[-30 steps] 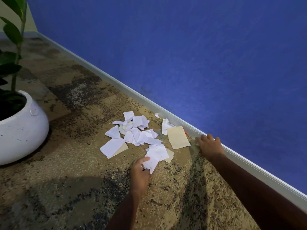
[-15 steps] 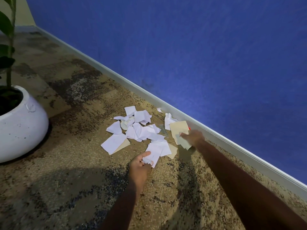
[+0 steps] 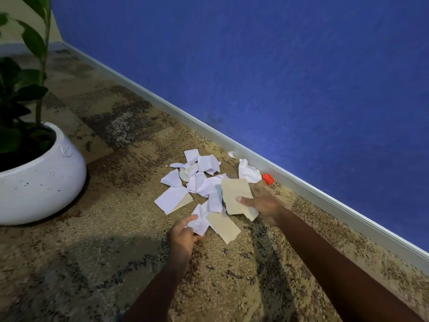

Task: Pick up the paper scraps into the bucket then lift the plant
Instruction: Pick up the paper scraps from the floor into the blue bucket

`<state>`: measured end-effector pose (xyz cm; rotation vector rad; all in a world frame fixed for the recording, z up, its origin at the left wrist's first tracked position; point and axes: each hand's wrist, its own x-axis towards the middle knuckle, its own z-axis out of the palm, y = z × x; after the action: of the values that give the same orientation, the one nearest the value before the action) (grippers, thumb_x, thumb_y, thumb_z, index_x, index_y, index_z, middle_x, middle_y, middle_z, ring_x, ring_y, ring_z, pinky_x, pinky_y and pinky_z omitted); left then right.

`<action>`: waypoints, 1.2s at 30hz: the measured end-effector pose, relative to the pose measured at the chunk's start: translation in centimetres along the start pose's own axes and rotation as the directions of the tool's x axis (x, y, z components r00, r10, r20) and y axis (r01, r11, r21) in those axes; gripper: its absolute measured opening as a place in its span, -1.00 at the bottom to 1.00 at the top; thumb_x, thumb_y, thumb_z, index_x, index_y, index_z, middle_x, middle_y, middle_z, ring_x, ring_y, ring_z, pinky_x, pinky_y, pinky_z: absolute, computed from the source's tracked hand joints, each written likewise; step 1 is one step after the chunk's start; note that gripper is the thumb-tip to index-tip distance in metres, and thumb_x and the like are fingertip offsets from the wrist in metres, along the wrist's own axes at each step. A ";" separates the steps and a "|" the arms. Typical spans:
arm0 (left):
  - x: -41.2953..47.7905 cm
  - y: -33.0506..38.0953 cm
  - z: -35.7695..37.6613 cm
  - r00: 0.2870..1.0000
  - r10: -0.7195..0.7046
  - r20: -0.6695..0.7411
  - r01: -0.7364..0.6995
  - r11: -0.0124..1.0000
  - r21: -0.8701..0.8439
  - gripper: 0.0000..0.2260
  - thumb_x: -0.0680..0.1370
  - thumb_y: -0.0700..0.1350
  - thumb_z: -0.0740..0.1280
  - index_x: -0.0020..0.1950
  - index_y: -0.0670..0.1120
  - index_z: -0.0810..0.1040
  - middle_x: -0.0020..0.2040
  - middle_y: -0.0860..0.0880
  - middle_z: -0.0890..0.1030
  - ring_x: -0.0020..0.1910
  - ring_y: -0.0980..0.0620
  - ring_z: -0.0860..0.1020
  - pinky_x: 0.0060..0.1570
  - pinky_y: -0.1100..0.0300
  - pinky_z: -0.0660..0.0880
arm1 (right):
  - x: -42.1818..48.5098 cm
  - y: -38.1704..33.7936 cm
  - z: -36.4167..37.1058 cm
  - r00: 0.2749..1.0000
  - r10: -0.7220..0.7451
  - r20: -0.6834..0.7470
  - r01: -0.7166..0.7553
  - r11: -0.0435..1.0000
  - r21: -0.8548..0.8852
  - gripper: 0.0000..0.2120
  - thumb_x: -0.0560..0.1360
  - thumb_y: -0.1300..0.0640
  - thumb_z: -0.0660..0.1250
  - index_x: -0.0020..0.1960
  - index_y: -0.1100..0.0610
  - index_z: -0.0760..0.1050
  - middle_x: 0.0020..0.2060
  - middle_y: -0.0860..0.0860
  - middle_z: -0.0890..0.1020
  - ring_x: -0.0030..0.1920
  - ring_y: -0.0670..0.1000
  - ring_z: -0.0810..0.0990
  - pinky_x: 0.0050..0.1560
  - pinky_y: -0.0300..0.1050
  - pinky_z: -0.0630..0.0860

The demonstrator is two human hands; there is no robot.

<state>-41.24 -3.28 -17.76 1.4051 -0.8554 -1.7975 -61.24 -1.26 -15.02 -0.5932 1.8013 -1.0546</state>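
Observation:
Several white and tan paper scraps lie scattered on the speckled carpet near the wall. My right hand grips a tan paper piece by its lower edge, lifted over the pile. My left hand pinches a white scrap at the near edge of the pile. Another tan scrap lies flat between my hands. The plant stands in a round white pot at the left. No bucket is in view.
A blue wall with a pale baseboard runs diagonally behind the scraps. A small red object lies on the carpet by the baseboard. Carpet stretches between the pot and my arms.
My right hand moved from the baseboard to the tan paper, gripped it and drew it toward the pile, uncovering the red object. My left hand kept its hold on the white scrap.

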 end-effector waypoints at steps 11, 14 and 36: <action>-0.8 1.0 -2.5 0.999 0.015 -0.044 -0.013 0.999 0.047 -0.74 0.53 -0.41 0.27 0.21 -0.39 0.48 0.28 -0.34 0.48 0.01 -0.13 0.48 -0.47 0.38 0.54 | -3.1 1.5 7.9 0.996 -0.048 -0.077 0.001 0.858 -0.513 -0.47 0.41 0.01 0.46 0.26 0.30 0.48 0.27 0.18 0.49 0.28 0.16 0.48 0.31 0.02 0.42; -1.4 1.2 -2.6 1.000 0.003 -0.016 -0.002 0.998 0.063 -0.73 0.53 -0.43 0.25 0.23 -0.40 0.47 0.28 -0.33 0.49 0.03 -0.13 0.48 -0.19 0.16 0.55 | -3.8 1.6 9.4 0.994 -0.066 -0.090 0.003 0.823 -0.568 -0.44 0.41 0.00 0.45 0.30 0.26 0.44 0.37 0.15 0.41 0.38 0.14 0.38 0.39 0.04 0.33; -5.6 16.1 -21.1 0.917 -0.130 0.378 0.061 0.980 0.190 -0.90 0.56 -0.29 0.29 0.01 -0.13 0.54 -0.02 -0.12 0.63 -0.03 -0.03 0.61 0.09 0.05 0.54 | -13.6 -7.7 23.2 0.894 0.046 0.446 -0.077 0.996 0.052 -0.85 0.53 0.22 0.30 0.07 0.24 0.51 -0.18 0.09 0.72 -0.23 0.04 0.69 -0.28 -0.17 0.59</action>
<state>-17.70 -9.09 -5.68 1.2275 -1.1912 -2.1652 -34.76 -4.35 -6.39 -0.6700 1.3671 -0.8499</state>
